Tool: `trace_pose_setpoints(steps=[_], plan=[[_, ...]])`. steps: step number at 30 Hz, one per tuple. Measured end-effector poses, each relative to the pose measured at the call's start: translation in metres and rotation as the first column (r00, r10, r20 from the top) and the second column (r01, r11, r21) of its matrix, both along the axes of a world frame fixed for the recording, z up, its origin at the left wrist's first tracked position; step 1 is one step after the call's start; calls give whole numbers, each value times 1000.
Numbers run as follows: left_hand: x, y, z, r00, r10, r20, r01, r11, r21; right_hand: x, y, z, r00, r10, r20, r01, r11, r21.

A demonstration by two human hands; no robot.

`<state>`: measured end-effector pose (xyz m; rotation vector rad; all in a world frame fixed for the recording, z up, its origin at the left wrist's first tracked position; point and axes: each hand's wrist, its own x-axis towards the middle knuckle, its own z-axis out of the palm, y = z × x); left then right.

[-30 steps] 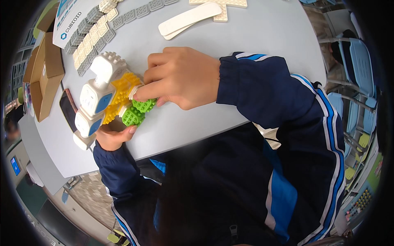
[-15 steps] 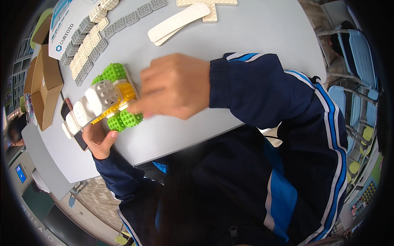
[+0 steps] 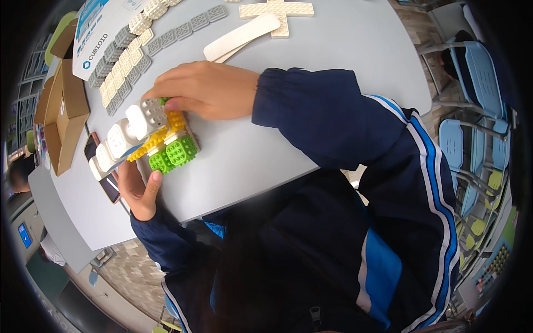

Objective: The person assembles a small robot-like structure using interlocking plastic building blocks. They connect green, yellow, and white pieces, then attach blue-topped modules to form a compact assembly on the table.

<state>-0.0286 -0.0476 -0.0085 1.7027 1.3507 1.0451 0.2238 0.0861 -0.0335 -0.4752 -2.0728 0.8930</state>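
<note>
A toy model of studded building blocks point(image 3: 147, 119) stands on the table at the left, made of white cubes, yellow pieces and green blocks. My left hand point(image 3: 139, 191) holds it from the near side; the thumb lies by the near green blocks point(image 3: 175, 154) and the other fingers are partly hidden behind the white part. From the far side my right hand point(image 3: 205, 89) reaches over, its fingers bent around the model's far end and its thumb beside the grey-white studded face. That hand covers most of the far green blocks.
Rows of white and grey block pieces point(image 3: 133, 58) lie beyond the model, near a printed white box point(image 3: 100, 41). An open cardboard box point(image 3: 66, 116) and a phone point(image 3: 108, 188) sit at the left. Long white strips point(image 3: 241, 39) and a cream cross-shaped plate point(image 3: 280, 28) lie at the back.
My right hand, blurred before at the model's right side, has moved left and away from me onto its far end. My left hand keeps its hold.
</note>
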Motion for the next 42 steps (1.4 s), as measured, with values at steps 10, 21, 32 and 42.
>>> trace_pose_setpoints(steps=[10,21,32,42], plan=[[47,-35,1,899,433,-62,-408,881,239,-3,3,4,997,72,-5,-72,992,-101],[96,-42,12,707,451,-544,-157,851,501,-1,5,8,997,71,21,-67,986,-154],[104,-40,7,711,484,-510,-176,824,538,-2,8,3,995,90,-30,-94,987,-134],[106,-37,10,684,478,-551,-172,840,514,-3,6,3,999,27,41,-20,989,-148]])
